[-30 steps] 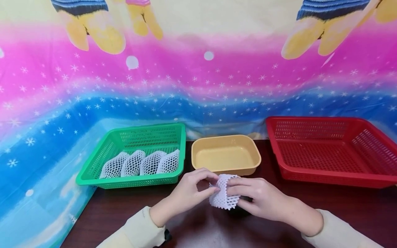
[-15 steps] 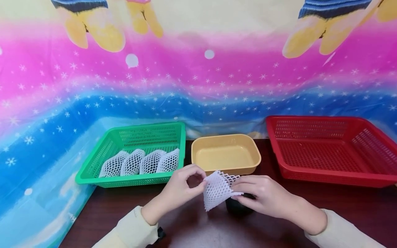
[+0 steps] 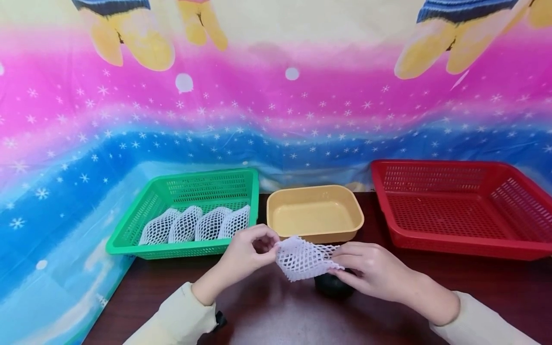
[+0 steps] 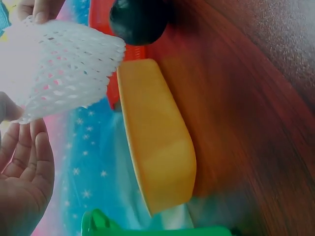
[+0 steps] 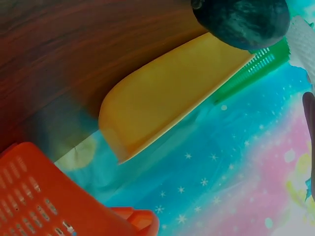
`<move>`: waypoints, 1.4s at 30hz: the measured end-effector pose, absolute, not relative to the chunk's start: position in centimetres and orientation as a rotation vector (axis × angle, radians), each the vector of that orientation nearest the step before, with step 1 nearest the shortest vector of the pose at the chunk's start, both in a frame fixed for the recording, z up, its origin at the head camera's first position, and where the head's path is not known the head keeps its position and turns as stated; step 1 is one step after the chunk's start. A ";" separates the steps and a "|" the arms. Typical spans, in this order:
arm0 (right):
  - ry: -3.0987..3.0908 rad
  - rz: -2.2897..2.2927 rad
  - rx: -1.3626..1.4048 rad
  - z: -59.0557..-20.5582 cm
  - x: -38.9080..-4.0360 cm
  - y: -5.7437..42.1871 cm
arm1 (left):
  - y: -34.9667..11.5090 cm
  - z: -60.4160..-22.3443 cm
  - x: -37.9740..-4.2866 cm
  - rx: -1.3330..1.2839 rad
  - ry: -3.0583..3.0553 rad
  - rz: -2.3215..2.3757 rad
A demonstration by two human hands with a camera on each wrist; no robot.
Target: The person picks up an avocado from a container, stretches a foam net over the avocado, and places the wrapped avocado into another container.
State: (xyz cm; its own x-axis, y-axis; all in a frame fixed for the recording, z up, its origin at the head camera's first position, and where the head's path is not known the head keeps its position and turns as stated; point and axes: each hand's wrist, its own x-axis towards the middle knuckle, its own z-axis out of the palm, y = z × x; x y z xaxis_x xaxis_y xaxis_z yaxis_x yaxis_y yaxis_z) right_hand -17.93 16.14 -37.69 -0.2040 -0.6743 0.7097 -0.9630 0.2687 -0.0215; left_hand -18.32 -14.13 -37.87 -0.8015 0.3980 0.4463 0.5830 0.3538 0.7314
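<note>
A white foam fruit net [image 3: 304, 261] is stretched between my two hands in the head view. My left hand [image 3: 247, 251] pinches its left end between thumb and fingers. At the other end, my right hand [image 3: 375, 273] grips the net's rim. A dark, rounded, fruit-like object [image 3: 333, 287] sits under the net and the right fingers, partly hidden by them. Its surface looks dark green to black in the right wrist view, with a small stem-like end; its exact kind is unclear. The left wrist view shows the net [image 4: 74, 69] apart from the dark object [image 4: 138, 22].
A green basket [image 3: 172, 252] at left holds several white foam nets [image 3: 183, 225]. Behind the hands stands a yellow tub [image 3: 316, 235]. The red basket [image 3: 465, 247] is at right. All stand on a dark wooden table [image 3: 267, 311] before a printed cloth [image 3: 276, 96].
My left hand has moved left, drawing the net out sideways so that it spans the two hands. More of the dark object shows below the right hand, which has barely shifted.
</note>
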 end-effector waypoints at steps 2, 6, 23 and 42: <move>-1.943 0.642 1.489 -37.8 -18.0 16.1 | -13.8 -38.0 -18.4 -0.900 -2.440 -1.448; -1.962 0.656 1.501 -37.8 -18.0 15.9 | -13.2 -38.0 -18.4 -0.972 -2.442 -1.444; -1.976 0.702 1.556 -37.7 -17.9 15.3 | -11.9 -38.4 -17.8 -1.098 -2.787 -1.423; -2.183 0.721 1.586 -36.3 -18.3 17.1 | -14.7 -38.2 -17.6 -0.945 -2.790 -1.418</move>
